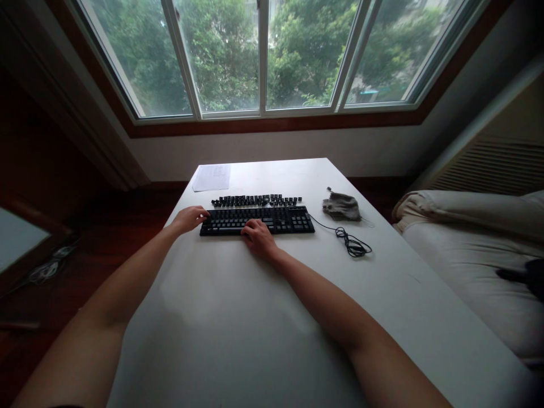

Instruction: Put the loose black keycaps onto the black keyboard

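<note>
A black full-size keyboard (289, 221) lies flat on the white table, some of its sections looking darker than others. At its upper left corner is my left hand (191, 218), thumb and fingers closed around that end. My right hand (258, 237) rests over the front edge near the middle, its fingers curled onto the bottom keys and the thumb toward the left. The undersides of both hands' fingertips are hidden. Just beyond the keyboard, loose black keycaps (244, 200) stand in rows along its length.
To the right, a coiled black cable (355, 245) runs from the keyboard. A grey drawstring pouch (341, 206) sits behind it. Paper (211, 177) lies at the far left of the white table (238, 317). A light-covered sofa (463, 255) stands alongside on the right, below a window (263, 56) ahead.
</note>
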Motion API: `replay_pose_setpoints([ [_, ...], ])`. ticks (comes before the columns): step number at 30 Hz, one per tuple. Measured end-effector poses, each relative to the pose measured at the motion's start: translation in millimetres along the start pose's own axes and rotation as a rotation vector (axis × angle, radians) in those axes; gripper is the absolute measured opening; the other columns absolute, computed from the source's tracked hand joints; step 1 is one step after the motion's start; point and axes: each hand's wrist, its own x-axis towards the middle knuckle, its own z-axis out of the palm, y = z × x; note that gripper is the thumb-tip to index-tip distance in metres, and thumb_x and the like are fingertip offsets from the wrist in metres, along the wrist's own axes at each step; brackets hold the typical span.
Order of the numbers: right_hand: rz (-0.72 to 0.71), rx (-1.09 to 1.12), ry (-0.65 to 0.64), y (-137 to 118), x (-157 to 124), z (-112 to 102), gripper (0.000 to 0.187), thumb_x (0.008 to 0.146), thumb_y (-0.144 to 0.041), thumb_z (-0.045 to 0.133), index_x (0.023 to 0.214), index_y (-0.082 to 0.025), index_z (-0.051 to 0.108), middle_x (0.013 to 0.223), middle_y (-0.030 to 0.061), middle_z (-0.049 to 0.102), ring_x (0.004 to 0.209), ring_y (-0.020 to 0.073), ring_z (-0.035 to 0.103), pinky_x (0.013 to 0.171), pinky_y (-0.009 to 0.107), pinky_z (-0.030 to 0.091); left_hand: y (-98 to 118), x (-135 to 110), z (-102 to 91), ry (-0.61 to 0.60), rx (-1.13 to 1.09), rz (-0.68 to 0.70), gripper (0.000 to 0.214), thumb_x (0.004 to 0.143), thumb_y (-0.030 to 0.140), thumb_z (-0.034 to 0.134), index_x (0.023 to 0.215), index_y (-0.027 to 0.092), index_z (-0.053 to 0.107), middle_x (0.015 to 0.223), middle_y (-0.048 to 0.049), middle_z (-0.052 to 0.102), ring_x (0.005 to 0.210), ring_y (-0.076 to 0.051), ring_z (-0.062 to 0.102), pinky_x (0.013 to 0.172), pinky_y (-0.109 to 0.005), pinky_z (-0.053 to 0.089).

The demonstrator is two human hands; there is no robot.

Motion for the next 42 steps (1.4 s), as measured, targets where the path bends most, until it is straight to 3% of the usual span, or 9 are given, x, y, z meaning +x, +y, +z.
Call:
replay_pose_setpoints([
  [12, 0.015, -0.001, -0.018, -1.7, 0.1, -1.8, 0.014, 0.095, -0.019, 0.064, 0.102, -0.022, 0.076, 0.117, 0.0093, 0.064, 0.113, 0.0251, 0.051, 0.1, 0.039, 0.042, 21.3, -8.7, -4.3, 0.027, 0.052, -0.099, 0.026, 0.096, 0.034, 0.057, 0.111, 0.031, 0.078, 0.114, -0.0014, 0.075, 0.096, -0.022, 0.071, 0.08, -0.033, 0.052],
  [17, 0.011, 0.003, -0.007, -2.9, -0.2, -3.5, 0.014, 0.094, -0.019, 0.064, 0.102, -0.022, 0.076, 0.117, 0.0096, 0.064, 0.113, 0.0257, 0.052, 0.1, 0.04, 0.043, 32.1, -18.3, 6.1, 0.103, 0.089, -0.09, 0.034, 0.099, 0.038, 0.052, 0.118, 0.025, 0.077, 0.121, -0.0088, 0.074, 0.112, -0.031, 0.067, 0.097, -0.043, 0.051],
  [20, 0.013, 0.005, -0.016, -2.8, 0.0, -3.2, 0.014, 0.094, -0.019, 0.065, 0.102, -0.023, 0.076, 0.117, 0.0098, 0.064, 0.113, 0.0263, 0.052, 0.1, 0.041, 0.043, 38.8, -26.2, 19.1, 0.149, 0.073, -0.095, 0.043, 0.103, 0.043, 0.046, 0.134, 0.024, 0.069, 0.134, -0.0101, 0.07, 0.126, -0.032, 0.061, 0.109, -0.045, 0.046],
  [23, 0.011, 0.003, -0.015, -2.5, 0.1, -2.0, 0.014, 0.095, -0.02, 0.064, 0.102, -0.023, 0.076, 0.117, 0.0098, 0.064, 0.113, 0.0263, 0.051, 0.099, 0.041, 0.043, 40.7, -32.6, 31.9, 0.137, 0.051, -0.092, 0.055, 0.106, 0.047, 0.039, 0.152, 0.021, 0.053, 0.154, -0.0109, 0.056, 0.145, -0.031, 0.046, 0.12, -0.046, 0.036],
  [29, 0.007, 0.001, 0.003, -2.8, 0.3, 1.3, 0.014, 0.097, -0.022, 0.062, 0.101, -0.023, 0.076, 0.114, 0.0097, 0.064, 0.111, 0.0259, 0.051, 0.098, 0.04, 0.042, 37.7, -38.9, 44.3, 0.081, 0.042, -0.139, 0.064, 0.106, 0.054, 0.034, 0.163, 0.023, 0.036, 0.168, -0.0091, 0.037, 0.156, -0.033, 0.029, 0.123, -0.05, 0.027],
  [36, 0.006, -0.011, 0.011, -5.1, -0.3, 2.1, 0.014, 0.097, -0.022, 0.062, 0.101, -0.022, 0.076, 0.114, 0.0098, 0.064, 0.111, 0.0257, 0.051, 0.098, 0.04, 0.042, 38.7, -40.3, 44.9, 0.076, 0.039, -0.141, 0.059, 0.106, 0.052, 0.036, 0.159, 0.024, 0.043, 0.166, -0.0085, 0.04, 0.155, -0.033, 0.03, 0.124, -0.054, 0.025],
  [42, 0.005, -0.013, 0.016, -6.0, -0.8, 0.6, 0.014, 0.097, -0.022, 0.062, 0.101, -0.022, 0.076, 0.114, 0.0101, 0.064, 0.111, 0.0258, 0.052, 0.099, 0.04, 0.043, 32.3, -16.7, 38.7, 0.246, -0.033, -0.178, 0.046, 0.102, 0.041, 0.047, 0.141, 0.022, 0.062, 0.146, -0.0104, 0.062, 0.136, -0.029, 0.052, 0.118, -0.045, 0.038],
])
